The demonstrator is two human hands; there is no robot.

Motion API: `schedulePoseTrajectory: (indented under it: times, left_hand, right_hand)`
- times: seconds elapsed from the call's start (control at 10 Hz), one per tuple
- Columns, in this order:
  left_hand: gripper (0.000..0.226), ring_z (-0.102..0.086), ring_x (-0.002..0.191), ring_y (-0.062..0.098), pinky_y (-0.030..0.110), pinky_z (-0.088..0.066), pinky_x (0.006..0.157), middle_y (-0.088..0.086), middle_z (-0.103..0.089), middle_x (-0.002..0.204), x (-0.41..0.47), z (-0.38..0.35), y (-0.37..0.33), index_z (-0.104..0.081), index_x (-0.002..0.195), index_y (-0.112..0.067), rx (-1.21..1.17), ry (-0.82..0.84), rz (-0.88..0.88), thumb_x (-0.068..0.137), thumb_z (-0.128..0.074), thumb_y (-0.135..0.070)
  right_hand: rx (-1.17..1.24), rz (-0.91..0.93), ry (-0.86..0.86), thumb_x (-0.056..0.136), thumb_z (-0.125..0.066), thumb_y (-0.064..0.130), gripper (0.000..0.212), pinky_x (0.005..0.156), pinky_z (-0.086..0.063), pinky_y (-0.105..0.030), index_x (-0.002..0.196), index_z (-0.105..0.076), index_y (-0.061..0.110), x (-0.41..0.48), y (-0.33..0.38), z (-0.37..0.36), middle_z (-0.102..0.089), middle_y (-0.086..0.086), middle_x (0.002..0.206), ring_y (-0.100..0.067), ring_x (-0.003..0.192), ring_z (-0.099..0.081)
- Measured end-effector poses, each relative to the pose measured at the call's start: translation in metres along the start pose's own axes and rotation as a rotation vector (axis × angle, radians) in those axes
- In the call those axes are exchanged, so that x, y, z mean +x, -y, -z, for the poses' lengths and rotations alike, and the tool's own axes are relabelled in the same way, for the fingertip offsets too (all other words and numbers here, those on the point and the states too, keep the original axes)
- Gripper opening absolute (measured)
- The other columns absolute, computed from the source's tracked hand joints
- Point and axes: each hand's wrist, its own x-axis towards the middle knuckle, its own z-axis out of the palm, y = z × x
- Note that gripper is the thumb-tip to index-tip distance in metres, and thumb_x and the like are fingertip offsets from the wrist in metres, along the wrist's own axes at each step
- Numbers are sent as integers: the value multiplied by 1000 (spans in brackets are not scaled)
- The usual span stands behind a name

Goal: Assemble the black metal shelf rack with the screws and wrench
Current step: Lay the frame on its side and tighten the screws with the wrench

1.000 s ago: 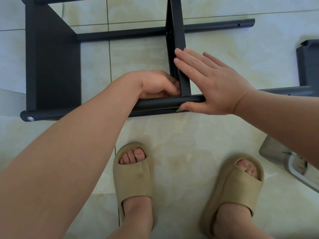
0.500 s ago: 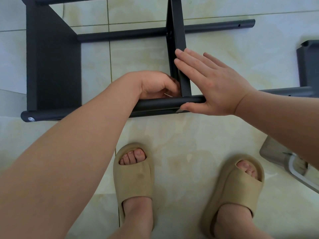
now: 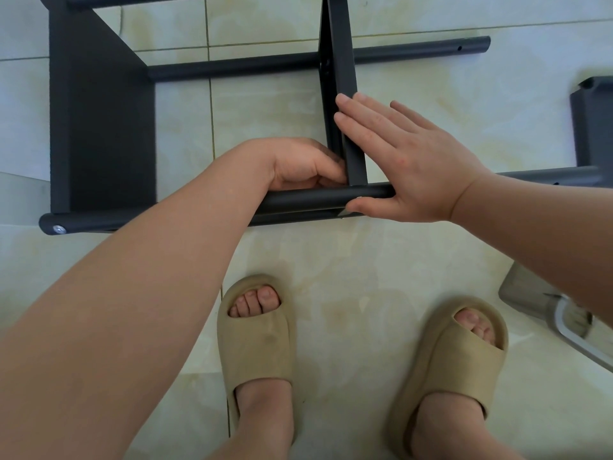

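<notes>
No legible text, label, brand mark, number or sign is found in the head view. The surfaces of the black metal rack (image 3: 99,127) are plain and unmarked. Nothing readable is carried by the tan sandals (image 3: 255,343) or the floor tiles (image 3: 331,260). The grey object (image 3: 527,293) at the right edge is only partly in view, and no marking can be made out on it.

**Pale tiled floor, softly lit**

Glossy cream tiles (image 3: 381,260) with faint yellow veins spread on every side and shine softly. A thin grey joint (image 3: 210,104) runs beyond the left hand (image 3: 305,164). Below the right hand (image 3: 414,167), at the frame's edge, sits a grey object (image 3: 527,293), perhaps a stool base.
</notes>
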Motion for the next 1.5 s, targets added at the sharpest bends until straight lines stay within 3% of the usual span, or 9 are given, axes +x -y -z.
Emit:
schedulePoseTrajectory:
  times: [0.2, 0.4, 0.5, 0.8, 1.1, 1.2, 1.3, 1.4, 1.5]
  left_hand:
    - [23, -70, 82, 28, 36, -59, 81, 25, -65, 98, 1, 2, 1, -65, 108, 7, -40, 19, -15, 86, -58, 4]
    - [24, -72, 82, 27, 35, -59, 81, 20, -72, 91, 2, 3, 4, -78, 85, -7, -56, 65, -31, 86, -57, 5]
    - [28, -73, 82, 26, 33, -60, 79, 17, -74, 88, 2, 3, 3, -78, 86, -7, -57, 64, -35, 88, -54, 7]
    - [26, -72, 83, 28, 36, -59, 82, 23, -69, 98, -1, -2, -1, -62, 112, 9, -66, 37, -72, 91, -49, 12]
    - [22, -72, 87, 30, 38, -58, 84, 23, -70, 97, -2, -1, -2, -66, 103, 5, -117, 68, -40, 85, -55, 7]
    - [17, -70, 97, 24, 39, -55, 89, 9, -75, 100, 0, -1, -2, -72, 98, -8, 57, -97, 45, 90, -58, -13]
    - [23, -65, 97, 26, 35, -52, 84, 8, -72, 103, -4, -6, -8, -71, 102, -11, 669, -476, 94, 93, -61, -31]
    - [28, -62, 106, 28, 34, -49, 90, 10, -69, 113, -27, -16, -16, -68, 113, -11, 747, -597, 28, 98, -57, -31]
    - [36, -59, 108, 27, 32, -45, 88, 8, -66, 120, -57, -30, -25, -66, 121, -13, 866, -485, 92, 101, -50, -38]
  right_hand:
    - [0, 0, 3, 90, -41, 71, 98, 123, -22, -52, 159, -22, 4, 0, 0, 0, -14, -9, 168, -27, 156, -14]
    - [0, -1, 2, 90, -41, 72, 98, 123, -22, -52, 159, -22, 4, 0, 0, 0, -14, -9, 168, -27, 156, -14]
    - [1, 0, -2, 90, -41, 71, 98, 123, -22, -53, 159, -23, 4, 0, 1, 0, -14, -9, 168, -27, 155, -15]
    - [3, -1, 8, 90, -41, 71, 98, 123, -23, -53, 159, -23, 4, 0, 1, 2, -14, -10, 168, -27, 155, -15]
    - [5, -8, 34, 90, -40, 72, 99, 123, -22, -53, 159, -21, 5, 1, 2, 4, -13, -9, 169, -26, 156, -14]
    - [7, -5, 34, 90, -38, 74, 99, 124, -20, -52, 160, -20, 6, 0, 2, 4, -13, -7, 169, -25, 156, -14]
    - [-33, -56, 79, 87, -32, 79, 105, 126, -13, -50, 161, -14, 8, 1, 5, 9, -7, -5, 170, -22, 156, -9]
    - [-24, -140, 191, 84, -21, 86, 109, 127, -4, -48, 162, 5, 16, -2, 11, 16, 14, 4, 169, -14, 156, 4]
    - [50, -226, 322, 80, -15, 91, 108, 127, -1, -47, 158, 21, 26, -4, 17, 26, 31, 15, 162, -8, 154, 14]
